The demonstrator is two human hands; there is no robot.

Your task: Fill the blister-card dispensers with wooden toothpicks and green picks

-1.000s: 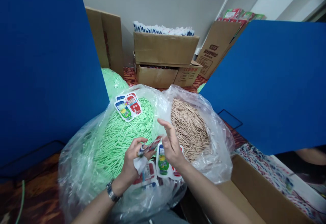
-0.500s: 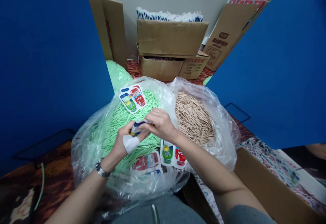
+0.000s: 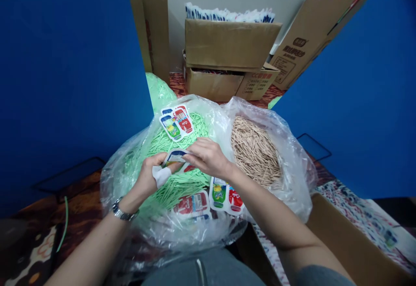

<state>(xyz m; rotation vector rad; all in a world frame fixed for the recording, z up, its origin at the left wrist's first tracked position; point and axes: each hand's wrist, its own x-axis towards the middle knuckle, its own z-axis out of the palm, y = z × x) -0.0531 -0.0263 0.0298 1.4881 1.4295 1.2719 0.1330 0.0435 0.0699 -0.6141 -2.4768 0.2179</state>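
Over the bag of light green sticks [image 3: 175, 193], my left hand [image 3: 151, 177] is closed around the left side of a small printed packet [image 3: 176, 157] with a dark blue top. A white wrap [image 3: 161, 175] covers part of one finger. My right hand [image 3: 209, 158] pinches the packet's right end between thumb and fingers. Part of the packet is hidden behind the fingers. Bottle-shaped Sprite and Cola packets [image 3: 177, 123] lie on the far green sticks. Another such packet [image 3: 219, 193] rests below my right hand, beside a red-printed packet [image 3: 192, 203].
A second clear bag of tan sticks [image 3: 255, 151] stands to the right. Behind are stacked cardboard boxes [image 3: 232, 45], the upper one full of packets. Blue panels [image 3: 71, 60] flank both sides. At the lower right, an open carton [image 3: 351, 234] stands near many packets.
The packet in my hands has tilted and shows more of its face, with my hands slightly farther apart. The whole view has shifted a little.
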